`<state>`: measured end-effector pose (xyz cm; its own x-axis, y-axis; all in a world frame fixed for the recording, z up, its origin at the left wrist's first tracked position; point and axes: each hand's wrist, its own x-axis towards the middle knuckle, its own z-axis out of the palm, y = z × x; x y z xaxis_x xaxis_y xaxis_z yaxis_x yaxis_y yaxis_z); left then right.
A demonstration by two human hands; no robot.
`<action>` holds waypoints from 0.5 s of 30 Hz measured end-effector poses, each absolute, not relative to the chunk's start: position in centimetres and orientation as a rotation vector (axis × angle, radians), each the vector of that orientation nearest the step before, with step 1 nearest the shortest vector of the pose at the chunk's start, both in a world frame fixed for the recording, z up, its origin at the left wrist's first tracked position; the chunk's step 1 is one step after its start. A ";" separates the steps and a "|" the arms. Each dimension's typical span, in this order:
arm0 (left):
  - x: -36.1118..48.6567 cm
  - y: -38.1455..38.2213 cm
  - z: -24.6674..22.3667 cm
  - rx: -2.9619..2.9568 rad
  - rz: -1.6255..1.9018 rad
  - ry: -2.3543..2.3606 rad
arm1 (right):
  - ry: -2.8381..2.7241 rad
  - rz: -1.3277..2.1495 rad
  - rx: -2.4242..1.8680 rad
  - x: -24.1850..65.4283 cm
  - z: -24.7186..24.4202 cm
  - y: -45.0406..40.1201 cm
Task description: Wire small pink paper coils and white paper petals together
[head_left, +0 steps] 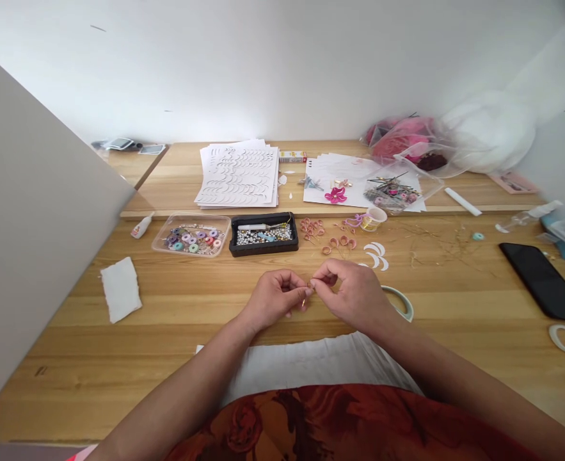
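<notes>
From overhead, the left hand point(275, 298) and right hand point(354, 293) almost meet, each pinching a thin gold wire point(304, 303) between fingertips above the wooden table point(119, 365). Pink wire loops point(337, 242) and white paper crescents point(375, 256) lie just ahead; a tape roll point(401, 302) sits beside the right hand.
</notes>
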<state>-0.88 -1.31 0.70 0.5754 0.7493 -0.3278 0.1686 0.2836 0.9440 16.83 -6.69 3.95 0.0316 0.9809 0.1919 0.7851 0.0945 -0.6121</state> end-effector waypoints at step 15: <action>-1.0 -0.9 0.1 1.315 1.022 1.051 | -1.762 0.430 -1.898 20.5 3.8 -2.2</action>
<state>-1.04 -0.88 0.12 0.2309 0.9729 -0.0106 0.0163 0.0071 0.9998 20.49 -2.16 3.85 0.1076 0.9881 0.1099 0.8261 -0.0274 -0.5629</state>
